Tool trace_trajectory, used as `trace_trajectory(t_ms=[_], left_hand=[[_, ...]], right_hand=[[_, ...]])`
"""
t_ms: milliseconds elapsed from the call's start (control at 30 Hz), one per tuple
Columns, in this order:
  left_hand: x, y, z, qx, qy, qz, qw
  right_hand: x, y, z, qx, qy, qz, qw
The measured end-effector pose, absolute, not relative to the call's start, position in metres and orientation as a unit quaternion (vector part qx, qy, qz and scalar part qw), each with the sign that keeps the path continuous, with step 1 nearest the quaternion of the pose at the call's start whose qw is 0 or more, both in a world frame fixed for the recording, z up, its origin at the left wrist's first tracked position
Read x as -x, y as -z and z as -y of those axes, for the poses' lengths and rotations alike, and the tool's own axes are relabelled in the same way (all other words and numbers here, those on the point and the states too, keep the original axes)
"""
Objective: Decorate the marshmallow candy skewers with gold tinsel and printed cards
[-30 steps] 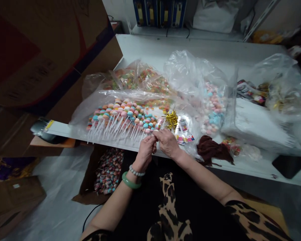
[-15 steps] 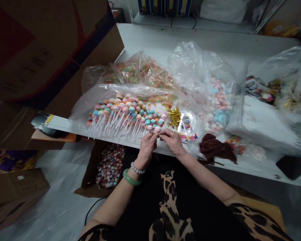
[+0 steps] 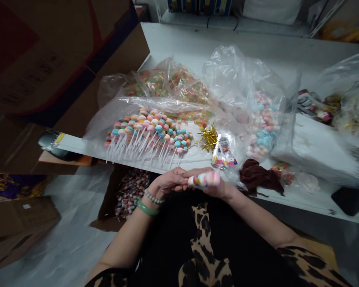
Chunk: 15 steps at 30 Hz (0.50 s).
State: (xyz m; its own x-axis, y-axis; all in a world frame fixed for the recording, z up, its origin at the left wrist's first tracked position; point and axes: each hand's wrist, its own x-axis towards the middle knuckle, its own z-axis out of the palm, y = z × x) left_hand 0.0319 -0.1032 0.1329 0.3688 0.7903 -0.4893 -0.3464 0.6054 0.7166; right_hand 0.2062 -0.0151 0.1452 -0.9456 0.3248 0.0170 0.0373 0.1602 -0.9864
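Note:
A candy stick (image 3: pixel 206 179) of stacked pastel pieces lies sideways between my two hands, its pink end pointing right; it is slightly blurred. My left hand (image 3: pixel 171 180) is closed at its narrow left end, where the stick is hidden by the fingers. My right hand (image 3: pixel 220 189) is closed around it from behind and below, with its fingers reaching toward the left fingertips. Beyond them, several similar candy sticks (image 3: pixel 146 127) lie in a row with white sticks toward me. A bunch of gold twist ties (image 3: pixel 209 138) lies past my right hand, next to clear printed wrappers (image 3: pixel 224 153).
Clear bags of small gummy candies (image 3: pixel 173 85) and pastel candies (image 3: pixel 261 123) lie behind. A brown cloth (image 3: pixel 259 175) and a black phone-like slab (image 3: pixel 350 200) are at right. A large carton (image 3: pixel 62 63) stands left; a box of wrapped candies (image 3: pixel 128 195) sits below the table edge.
Both hands have drawn back toward my body. The candy stick has tipped from pointing away over the table to lying sideways across my right hand.

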Motion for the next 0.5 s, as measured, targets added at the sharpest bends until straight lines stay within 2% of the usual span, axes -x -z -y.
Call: trace_trajectory(t_ms=[67,133,233,300,400,433,500], left_hand=[[-0.020,-0.142,0.102,-0.291,-0.293,-0.436,0.800],[-0.011,-0.155,0.097,-0.361,-0.208,-0.452,0.789],[-0.011,-0.177,0.092,-0.502,-0.071,-0.501,0.702],[-0.021,-0.186,0.095,-0.598,-0.018,-0.576,0.557],[-0.046,-0.186,0.110,-0.658,-0.010,-0.704,0.266],[-0.053,-0.184,0.115,-0.649,-0.014,-0.732,0.206],[-0.064,-0.178,0.125,-0.624,-0.019,-0.765,0.156]], right_hand=[[-0.210,-0.150,0.029,0.081,-0.500,0.847,0.160],[-0.212,-0.152,0.037,0.006,-0.300,0.935,0.188],[-0.210,-0.156,0.038,-0.097,-0.103,0.979,0.146],[-0.204,-0.161,0.034,-0.123,-0.038,0.989,0.077],[-0.192,-0.167,0.029,-0.062,-0.001,0.998,-0.015],[-0.189,-0.168,0.028,-0.031,-0.001,0.999,-0.032],[-0.185,-0.166,0.027,0.006,-0.012,0.999,-0.051]])
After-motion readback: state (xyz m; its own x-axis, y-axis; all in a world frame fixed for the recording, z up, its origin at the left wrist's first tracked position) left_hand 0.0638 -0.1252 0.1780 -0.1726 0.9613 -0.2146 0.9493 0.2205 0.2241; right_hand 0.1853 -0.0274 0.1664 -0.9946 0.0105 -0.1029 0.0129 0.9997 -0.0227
